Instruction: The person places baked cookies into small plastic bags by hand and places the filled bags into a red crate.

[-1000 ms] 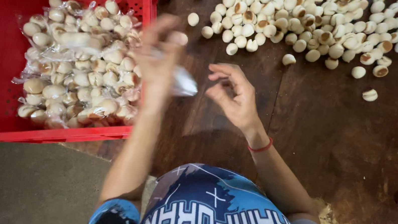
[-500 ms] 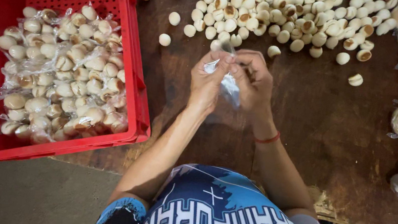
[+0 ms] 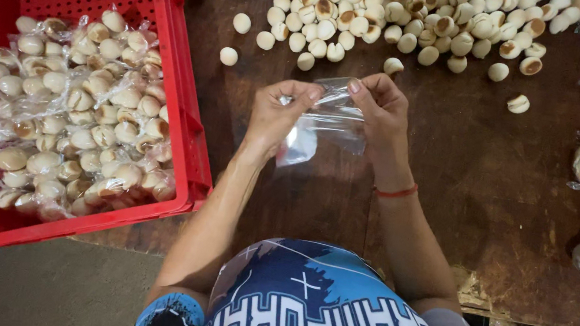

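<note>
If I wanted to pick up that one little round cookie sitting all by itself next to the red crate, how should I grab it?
Pinch the lone cookie across its round sides with two fingers, coming straight down from above. It lies flat on the wooden table, dome up, with bare wood all around it, so nothing blocks the fingers. The red crate stands to one side, so reaching from above is probably easiest.

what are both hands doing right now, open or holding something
Left hand: closed, pinching one edge of the small clear plastic bag.
Right hand: closed, pinching the opposite edge of the same bag.
</note>
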